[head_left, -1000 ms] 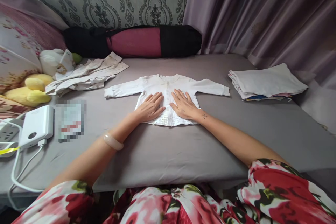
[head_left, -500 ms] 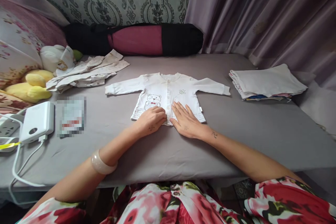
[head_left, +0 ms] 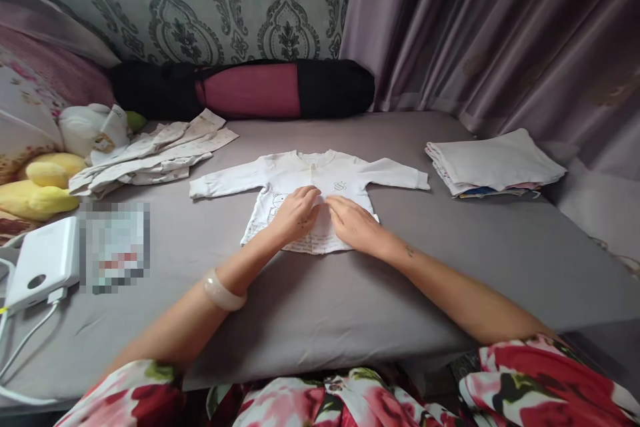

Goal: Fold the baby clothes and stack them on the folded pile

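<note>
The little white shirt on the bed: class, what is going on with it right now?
A person in a floral dress has a white baby shirt spread flat, front up, on a grey bed, sleeves stretched out to both sides. The left hand and the right hand lie palm down side by side on its lower front. A stack of folded clothes sits to the right, and a loose heap of printed garments lies to the left near some soft toys.

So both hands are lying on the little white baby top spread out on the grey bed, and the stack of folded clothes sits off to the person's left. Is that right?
Not quite. The head view shows the stack of folded clothes to the person's right. The rest holds: the left hand and right hand lie on the white baby top spread on the grey bed.
</note>
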Demonstrator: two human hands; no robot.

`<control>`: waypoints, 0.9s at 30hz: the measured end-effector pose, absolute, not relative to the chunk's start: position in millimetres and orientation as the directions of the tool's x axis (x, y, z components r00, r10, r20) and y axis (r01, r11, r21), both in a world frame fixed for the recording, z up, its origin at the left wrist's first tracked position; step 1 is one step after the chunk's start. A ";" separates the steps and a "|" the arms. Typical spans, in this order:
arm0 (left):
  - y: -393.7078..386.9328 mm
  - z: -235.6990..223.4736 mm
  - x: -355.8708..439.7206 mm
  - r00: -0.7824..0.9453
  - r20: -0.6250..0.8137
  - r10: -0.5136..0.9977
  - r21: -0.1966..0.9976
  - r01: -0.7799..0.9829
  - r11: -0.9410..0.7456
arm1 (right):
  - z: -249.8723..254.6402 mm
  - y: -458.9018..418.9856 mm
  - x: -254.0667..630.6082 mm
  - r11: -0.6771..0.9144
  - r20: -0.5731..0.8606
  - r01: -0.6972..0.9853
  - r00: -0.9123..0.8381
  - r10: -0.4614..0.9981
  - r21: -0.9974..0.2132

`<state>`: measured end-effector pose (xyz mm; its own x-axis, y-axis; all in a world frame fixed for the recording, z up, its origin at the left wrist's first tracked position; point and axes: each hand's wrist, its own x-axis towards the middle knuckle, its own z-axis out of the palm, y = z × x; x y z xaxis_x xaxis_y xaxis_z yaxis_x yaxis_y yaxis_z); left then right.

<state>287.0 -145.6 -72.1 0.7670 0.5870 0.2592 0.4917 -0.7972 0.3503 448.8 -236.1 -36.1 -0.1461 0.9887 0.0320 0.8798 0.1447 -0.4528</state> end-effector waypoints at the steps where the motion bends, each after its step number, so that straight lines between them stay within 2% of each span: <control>1: -141.4 -77.9 295.6 0.768 0.238 0.595 0.327 0.513 -0.793 | -41.9 -221.4 453.5 0.114 0.041 0.898 -0.107 0.993 -0.425; 5: -137.6 -97.3 318.0 0.724 0.135 0.677 0.233 0.641 -0.731 | -64.8 -173.2 467.2 -0.023 -0.106 0.926 -0.019 0.994 -0.376; 8: -141.6 -103.7 321.7 0.713 0.119 0.691 0.191 0.667 -0.720 | -74.2 -149.4 471.1 -0.093 -0.167 0.928 0.034 0.985 -0.360; 11: -146.1 -103.2 321.9 0.710 0.099 0.697 0.158 0.681 -0.715 | -77.7 -130.4 473.4 -0.118 -0.130 0.940 0.080 0.988 -0.320; 14: -148.0 -99.9 322.1 0.712 0.073 0.699 0.133 0.687 -0.714 | -75.8 -111.8 477.3 -0.134 -0.011 0.954 0.136 0.991 -0.266; 18: -137.7 -89.9 320.4 0.747 0.120 0.654 0.158 0.636 -0.755 | -66.7 -84.2 487.7 -0.212 0.106 0.951 0.240 0.965 -0.223; 20: -125.9 -83.4 319.5 0.753 0.145 0.642 0.223 0.607 -0.763 | -62.5 -70.9 494.1 -0.252 0.089 0.944 0.275 0.957 -0.214; 23: -105.6 -79.7 319.5 0.677 0.192 0.710 0.296 0.650 -0.700 | -60.3 -55.9 501.3 -0.282 0.027 0.935 0.294 0.955 -0.216; 27: -89.1 -92.4 320.8 0.538 0.222 0.813 0.245 0.776 -0.581 | -63.6 -47.4 505.3 -0.294 0.006 0.930 0.303 0.953 -0.222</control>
